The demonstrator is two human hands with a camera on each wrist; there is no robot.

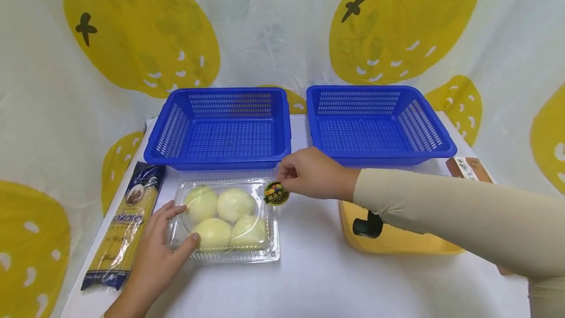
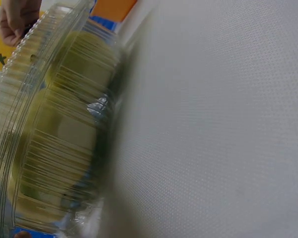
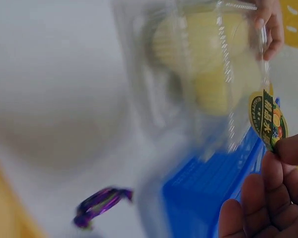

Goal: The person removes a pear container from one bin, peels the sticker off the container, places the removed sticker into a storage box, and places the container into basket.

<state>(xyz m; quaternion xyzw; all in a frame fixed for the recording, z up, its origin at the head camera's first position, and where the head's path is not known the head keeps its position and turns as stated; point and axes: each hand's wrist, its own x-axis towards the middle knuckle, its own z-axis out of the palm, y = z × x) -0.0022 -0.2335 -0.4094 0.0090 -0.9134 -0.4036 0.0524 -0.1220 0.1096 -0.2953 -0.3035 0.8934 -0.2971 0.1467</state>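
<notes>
A clear plastic clamshell box [image 1: 247, 257] with several pale yellow-green round fruits [image 1: 235, 205] in it lies on the white table, its lid down. My left hand [image 1: 156, 254] rests at the box's left side with fingers spread; the thumb and a fingertip touch the lid. At the lid's right edge my right hand [image 1: 315, 173] pinches a round black-and-gold fruit sticker [image 1: 276, 194] between thumb and forefinger. In the right wrist view the sticker [image 3: 269, 119] hangs beside the box edge; whether part of it still sticks to the lid I cannot tell.
Two blue baskets [image 1: 282, 157] [image 1: 384, 157] stand behind the box. A spaghetti pack [image 1: 121, 232] lies on the left. To the right are a yellow tray [image 1: 397, 245], partly under my sleeve, and a brown box [image 1: 481, 171]. A purple wrapped candy [image 3: 102, 204] shows in the right wrist view.
</notes>
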